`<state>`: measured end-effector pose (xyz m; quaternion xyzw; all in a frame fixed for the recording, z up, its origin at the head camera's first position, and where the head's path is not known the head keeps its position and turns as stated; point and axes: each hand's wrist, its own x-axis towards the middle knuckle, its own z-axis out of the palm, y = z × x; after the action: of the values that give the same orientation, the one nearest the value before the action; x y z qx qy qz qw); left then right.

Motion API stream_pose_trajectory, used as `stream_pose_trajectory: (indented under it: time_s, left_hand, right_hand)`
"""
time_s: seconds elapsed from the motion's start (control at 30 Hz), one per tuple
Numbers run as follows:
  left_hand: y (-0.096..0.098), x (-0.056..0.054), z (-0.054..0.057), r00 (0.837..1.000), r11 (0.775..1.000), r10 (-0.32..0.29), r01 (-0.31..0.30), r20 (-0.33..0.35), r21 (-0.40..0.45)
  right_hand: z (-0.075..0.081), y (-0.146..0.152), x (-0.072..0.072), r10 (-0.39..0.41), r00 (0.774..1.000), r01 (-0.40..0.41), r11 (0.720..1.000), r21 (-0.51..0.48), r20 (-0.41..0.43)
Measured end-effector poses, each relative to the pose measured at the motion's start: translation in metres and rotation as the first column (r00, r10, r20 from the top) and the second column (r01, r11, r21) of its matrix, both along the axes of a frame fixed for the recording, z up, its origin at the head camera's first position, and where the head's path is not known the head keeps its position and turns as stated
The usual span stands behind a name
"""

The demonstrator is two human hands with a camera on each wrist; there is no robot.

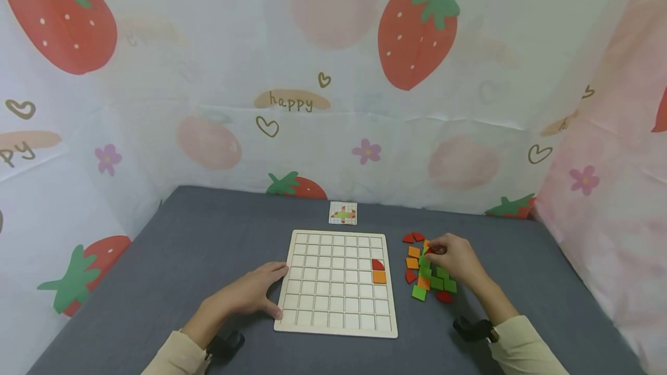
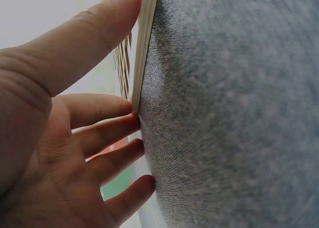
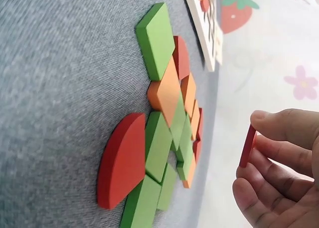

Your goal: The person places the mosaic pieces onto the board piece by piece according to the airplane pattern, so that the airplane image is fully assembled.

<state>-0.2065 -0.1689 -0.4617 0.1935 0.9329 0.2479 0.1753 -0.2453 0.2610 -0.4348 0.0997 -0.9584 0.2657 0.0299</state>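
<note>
At lower left in the head view, the left hand [image 1: 250, 291] — fingers extended — touches the gridded board [image 1: 329, 289] at lower centre, holding a red tile [image 1: 377, 265] and an orange tile [image 1: 379, 277]; at lower right, the right hand [image 1: 458, 256] pinches another red tile [image 3: 247, 147] near loose tiles [image 1: 436, 283].

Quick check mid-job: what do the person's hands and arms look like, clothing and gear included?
The left hand and right hand are bare, without gloves. A plain cream fabric left sleeve and matching right sleeve end short of the wrists. A curved black device sits by the left cuff, and a similar black device by the right. No cables are visible.
</note>
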Motion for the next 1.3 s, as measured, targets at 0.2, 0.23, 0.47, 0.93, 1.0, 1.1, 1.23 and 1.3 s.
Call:
stream_pose_trajectory:
  time_s: [0.2,0.23,0.47,0.93,1.0,1.1,1.23,1.3]
  left_hand:
    - [-0.001,0.001,0.000,1.000,1.000,-0.011,0.011,-0.023,-0.002]
    - [-0.001,0.001,0.000,1.000,1.000,-0.012,0.012,-0.025,-0.002]
    - [0.000,0.002,0.002,1.000,1.000,-0.005,0.005,-0.026,-0.003]
    - [0.000,0.001,0.001,1.000,1.000,-0.007,0.007,-0.009,-0.005]
    - [0.000,0.001,0.001,1.000,1.000,-0.005,0.005,-0.007,-0.005]
    - [0.001,0.001,0.001,1.000,1.000,-0.003,0.003,-0.003,-0.003]
    - [0.001,0.002,0.002,1.000,1.000,-0.002,0.002,-0.001,-0.001]
    - [0.001,0.002,0.002,1.000,1.000,-0.001,0.001,-0.002,-0.004]
  right_hand:
    - [0.002,-0.004,0.001,0.010,0.999,-0.009,1.000,0.006,-0.035]
    - [0.002,-0.004,0.001,0.012,0.999,-0.011,1.000,0.007,-0.041]
    - [0.005,-0.011,0.002,0.022,0.998,-0.023,1.000,-0.001,-0.051]
    - [0.005,-0.028,0.008,0.077,0.996,-0.078,0.996,-0.037,-0.037]
    - [0.005,-0.031,0.010,0.088,0.995,-0.089,0.995,-0.033,-0.042]
    - [0.005,-0.035,0.011,0.108,0.993,-0.109,0.994,-0.014,-0.051]
    - [0.006,-0.040,0.013,0.144,0.988,-0.144,0.990,-0.005,-0.048]
    - [0.005,-0.042,0.014,0.165,0.985,-0.166,0.986,-0.007,-0.042]
